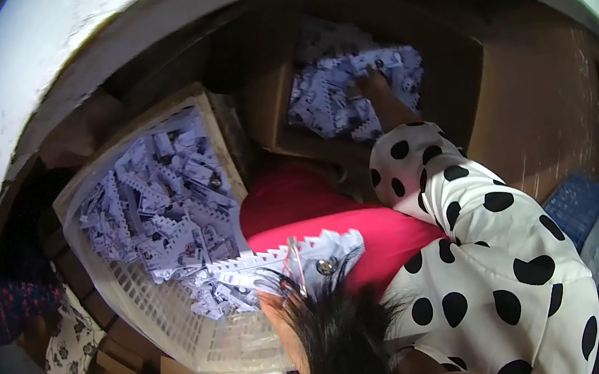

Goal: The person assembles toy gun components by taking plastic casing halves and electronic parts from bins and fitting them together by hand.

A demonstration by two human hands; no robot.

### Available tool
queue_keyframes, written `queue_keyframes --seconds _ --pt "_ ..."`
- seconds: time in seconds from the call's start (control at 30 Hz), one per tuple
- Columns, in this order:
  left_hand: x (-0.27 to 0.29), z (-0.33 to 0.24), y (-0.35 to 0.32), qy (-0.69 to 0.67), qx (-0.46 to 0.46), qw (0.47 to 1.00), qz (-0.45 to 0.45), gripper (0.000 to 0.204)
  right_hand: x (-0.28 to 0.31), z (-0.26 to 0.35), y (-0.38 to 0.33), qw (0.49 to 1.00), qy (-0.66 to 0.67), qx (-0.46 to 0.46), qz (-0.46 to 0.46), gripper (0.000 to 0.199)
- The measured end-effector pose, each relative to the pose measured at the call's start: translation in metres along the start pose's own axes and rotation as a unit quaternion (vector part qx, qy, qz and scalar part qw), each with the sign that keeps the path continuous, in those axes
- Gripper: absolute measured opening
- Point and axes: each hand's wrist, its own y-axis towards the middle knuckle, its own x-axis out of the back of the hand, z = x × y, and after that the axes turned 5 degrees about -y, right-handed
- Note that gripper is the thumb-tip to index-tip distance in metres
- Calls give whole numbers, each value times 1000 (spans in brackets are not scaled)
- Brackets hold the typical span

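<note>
My right hand point(374, 83) reaches far forward into an open cardboard box point(470, 84) and rests among a heap of small white plastic pieces point(332, 93); its fingers are too small and dark to read. The arm wears a white sleeve with black dots point(475, 223). My left hand point(281, 315), low in the middle and partly hidden by dark hair point(342, 343), holds a row of stacked white toothed pieces point(264, 260) with a small metal part point(324, 266) beside them.
A white plastic lattice basket point(171, 314) at the left holds several more white pieces. Red cloth point(335, 220) lies between basket and box. A white wall curves along the top. A blue crate point(577, 203) stands at the right, floral fabric at lower left.
</note>
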Motion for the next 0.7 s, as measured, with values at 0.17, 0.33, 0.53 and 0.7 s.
queue_keyframes --seconds 0.17,0.33,0.53,0.7 --pt "23 -13 -13 108 -58 986 -115 49 -95 23 -134 886 304 -347 -49 49" --pt "6 -5 -29 187 -38 979 -68 46 -64 109 -137 934 248 -249 -62 45" --pt "5 -14 -53 198 -45 978 -43 60 -80 114 -127 931 235 -280 10 26" --pt "-2 -31 -59 57 67 987 136 107 -68 120 -115 932 267 -245 28 19"
